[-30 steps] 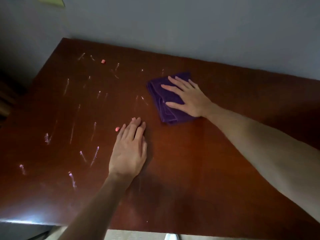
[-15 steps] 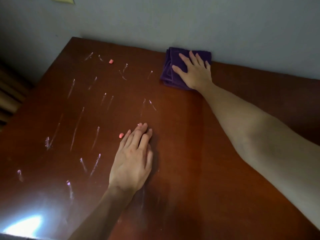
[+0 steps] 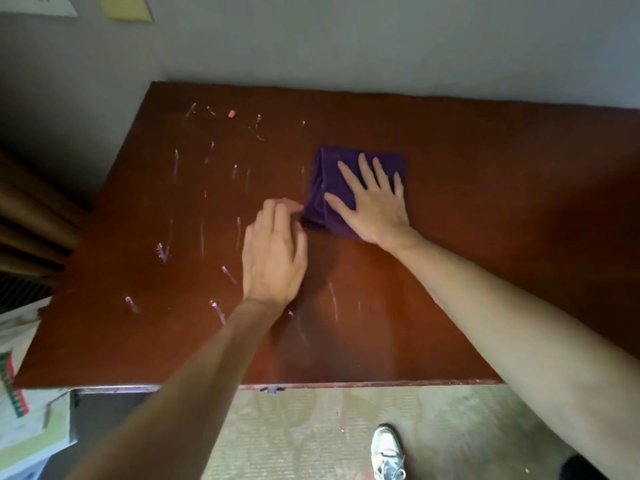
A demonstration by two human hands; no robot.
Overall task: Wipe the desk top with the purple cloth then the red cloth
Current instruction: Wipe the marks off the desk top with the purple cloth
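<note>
**Purple cloth mid-desk, streaks still waiting on the left**

While my right hand (image 3: pixel 372 206) lies flat with fingers spread on the folded dark-purple cloth (image 3: pixel 332 188), pressing it to the glossy red-brown wooden desk top (image 3: pixel 502 209) just above the middle of the frame, nothing is actually pinched; it is an open palm pinning fabric. My left hand (image 3: pixel 275 251) sits just left of the cloth with fingers curled loosely, their tips at its lower left corner; I cannot tell whether they hold anything.

The white chalky streaks (image 3: pixel 202 233) fill the left half of the frame, and a small pink crumb (image 3: pixel 231 114) lies in the upper left. I judge the purple pass unfinished, and no red cloth is in view.

Risks as I see them: a flat palm can slide over the folds, so the cloth may bunch or unfold on a sideways sweep. The left hand stands in the path toward the streaks and could smear them. A fast stroke could flick the crumb off the far left edge.
</note>
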